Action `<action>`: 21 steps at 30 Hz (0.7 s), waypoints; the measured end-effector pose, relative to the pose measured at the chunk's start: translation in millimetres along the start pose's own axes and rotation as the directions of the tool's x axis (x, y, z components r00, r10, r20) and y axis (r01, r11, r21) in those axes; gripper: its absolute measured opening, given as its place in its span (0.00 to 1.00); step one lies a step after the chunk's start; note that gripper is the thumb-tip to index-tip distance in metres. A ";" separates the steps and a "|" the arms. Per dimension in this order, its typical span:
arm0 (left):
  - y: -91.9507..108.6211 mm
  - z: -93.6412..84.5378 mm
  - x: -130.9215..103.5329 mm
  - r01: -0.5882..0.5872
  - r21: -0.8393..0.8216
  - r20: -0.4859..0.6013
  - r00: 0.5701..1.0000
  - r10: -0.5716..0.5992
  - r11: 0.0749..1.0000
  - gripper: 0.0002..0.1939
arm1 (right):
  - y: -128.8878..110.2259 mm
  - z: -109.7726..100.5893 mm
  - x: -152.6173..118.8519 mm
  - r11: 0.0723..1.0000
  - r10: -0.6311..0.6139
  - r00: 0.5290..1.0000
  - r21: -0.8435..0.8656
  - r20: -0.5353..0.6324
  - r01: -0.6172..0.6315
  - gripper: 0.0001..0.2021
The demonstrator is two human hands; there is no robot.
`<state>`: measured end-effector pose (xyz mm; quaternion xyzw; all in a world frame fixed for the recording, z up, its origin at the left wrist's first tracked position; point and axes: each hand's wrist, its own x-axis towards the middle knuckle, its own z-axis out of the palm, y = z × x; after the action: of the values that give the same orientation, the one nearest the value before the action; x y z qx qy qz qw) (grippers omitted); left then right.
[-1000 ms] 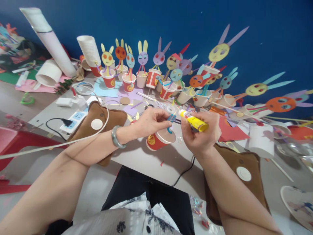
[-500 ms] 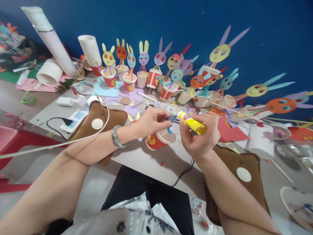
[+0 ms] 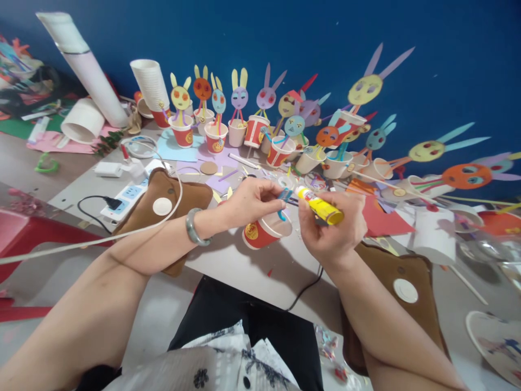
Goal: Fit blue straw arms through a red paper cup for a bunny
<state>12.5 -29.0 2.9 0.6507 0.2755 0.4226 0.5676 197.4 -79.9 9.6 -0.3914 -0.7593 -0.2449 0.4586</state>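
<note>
Between its thumb and fingers, my left hand (image 3: 254, 202) pinches a small blue paper strip (image 3: 282, 215) with a curled lower end. A yellow glue stick (image 3: 320, 206) is gripped in my right hand (image 3: 340, 225), its white end pointing left toward the strip. Whether that end touches the strip is hard to tell. Just below the strip, a red and white paper cup (image 3: 264, 232) stands tilted on the table, its mouth partly behind my left fingers.
Several paper cups with rabbit faces, such as a yellow-faced rabbit (image 3: 180, 98), line the blue wall. To the left lie a power strip (image 3: 124, 200) and a brown pouch (image 3: 179, 190) crossed by a white cable. Another brown pouch (image 3: 401, 271) lies right, near red paper (image 3: 386, 216).
Both hands stay almost where they were. The blue strip has turned slightly between my left fingers, close to the glue stick's tip.
</note>
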 end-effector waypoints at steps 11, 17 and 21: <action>0.2 -0.4 0.0 0.026 -0.012 0.018 0.999 -0.026 1.000 0.06 | 9.9 4.4 0.8 0.998 -0.040 0.999 -0.040 -0.019 0.039 0.13; 0.2 -1.6 0.9 0.005 0.009 -0.002 1.000 -0.005 1.000 0.05 | 6.1 4.2 -2.7 0.991 -0.134 0.990 -0.004 0.038 0.135 0.11; 1.9 -0.5 -0.4 0.012 -0.015 0.007 1.000 -0.012 1.000 0.07 | 12.5 5.8 -0.9 0.991 -0.116 0.993 -0.056 0.027 0.118 0.10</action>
<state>11.7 -29.4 4.6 0.6462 0.2743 0.4191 0.5757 205.0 -68.8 6.4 -0.3620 -0.7789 -0.2884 0.4232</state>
